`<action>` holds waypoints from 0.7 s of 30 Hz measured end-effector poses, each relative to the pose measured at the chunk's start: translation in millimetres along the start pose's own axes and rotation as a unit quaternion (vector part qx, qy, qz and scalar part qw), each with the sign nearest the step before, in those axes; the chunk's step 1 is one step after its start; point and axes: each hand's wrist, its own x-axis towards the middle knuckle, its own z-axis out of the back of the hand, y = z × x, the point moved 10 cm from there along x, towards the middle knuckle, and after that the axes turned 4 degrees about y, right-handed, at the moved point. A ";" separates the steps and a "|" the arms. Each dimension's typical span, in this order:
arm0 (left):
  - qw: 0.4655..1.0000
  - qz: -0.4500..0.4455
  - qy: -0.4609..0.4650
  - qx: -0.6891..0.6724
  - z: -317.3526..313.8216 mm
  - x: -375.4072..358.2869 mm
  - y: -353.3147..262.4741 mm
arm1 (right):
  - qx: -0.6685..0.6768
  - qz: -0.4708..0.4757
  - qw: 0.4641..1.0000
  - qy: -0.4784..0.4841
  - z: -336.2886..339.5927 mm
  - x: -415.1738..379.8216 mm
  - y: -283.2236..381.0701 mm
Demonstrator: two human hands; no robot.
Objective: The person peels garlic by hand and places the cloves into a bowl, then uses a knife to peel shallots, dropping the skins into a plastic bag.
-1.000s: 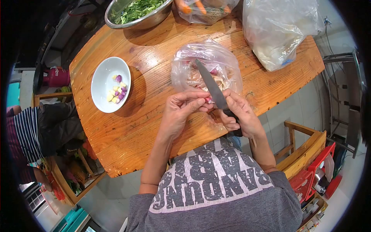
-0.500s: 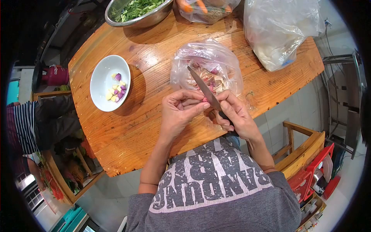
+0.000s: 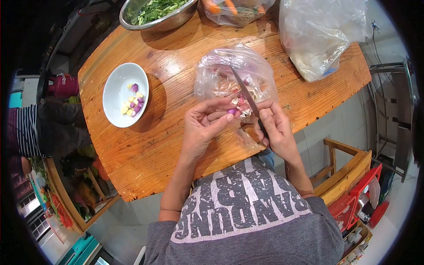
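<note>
Between the fingers and thumb of my left hand is a small purple shallot. My right hand grips a knife by its dark handle, with the blade pointing up and away to the left. Behind both hands lies a clear plastic bag with papery peels on and in it. Off to the left stands a white bowl holding peeled purple shallots and pale garlic cloves.
A metal bowl of chopped greens stands at the table's far left. Beside it are a bag of carrots and a large plastic bag. Another person stands beyond the left edge; a wooden stool is at the right.
The knife has moved off the shallot, its blade now steeper and further right. More of the shallot's purple surface shows, and loose peel appears between my hands. The other person has shifted slightly.
</note>
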 end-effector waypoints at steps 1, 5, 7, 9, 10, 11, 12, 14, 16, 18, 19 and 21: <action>1.000 -0.007 0.003 0.001 0.1 0.4 -0.4 | 0.008 0.000 1.000 -0.002 -1.8 -0.5 -0.1; 0.999 -0.028 0.014 -0.008 1.6 0.7 1.8 | 0.040 -0.011 0.999 -0.011 -8.4 -2.0 -0.6; 1.000 -0.018 0.017 -0.016 1.3 0.9 3.6 | 0.040 -0.030 0.999 0.008 -12.2 -2.1 0.3; 1.000 0.010 0.016 -0.019 2.3 0.5 6.8 | 0.024 -0.057 0.997 0.051 -17.9 -2.9 1.1; 1.000 0.001 0.013 -0.020 3.7 -0.1 6.7 | 0.021 -0.046 0.997 0.059 -19.1 -2.8 0.1; 1.000 -0.007 0.010 -0.020 5.7 -0.8 8.0 | 0.018 -0.035 0.997 0.068 -20.0 -2.6 -3.7; 1.000 -0.015 0.008 -0.020 6.9 -1.3 8.0 | 0.015 -0.024 0.997 0.076 -21.1 -2.6 -5.2; 1.000 -0.014 0.006 -0.021 5.6 -0.5 6.2 | 0.026 -0.016 0.997 0.067 -22.1 -1.7 -5.1; 1.000 -0.019 0.004 -0.019 6.5 0.1 5.0 | 0.023 -0.014 0.997 0.073 -24.1 -1.4 -3.4; 0.999 -0.029 0.002 -0.014 8.6 0.3 5.0 | 0.007 -0.019 0.996 0.092 -26.3 -2.4 0.4; 0.999 -0.031 0.003 -0.012 8.2 1.0 4.5 | -0.002 -0.013 0.996 0.093 -25.8 -2.2 1.0; 0.999 -0.034 0.005 -0.009 7.5 1.5 2.9 | -0.020 -0.002 0.995 0.096 -25.5 -1.8 1.4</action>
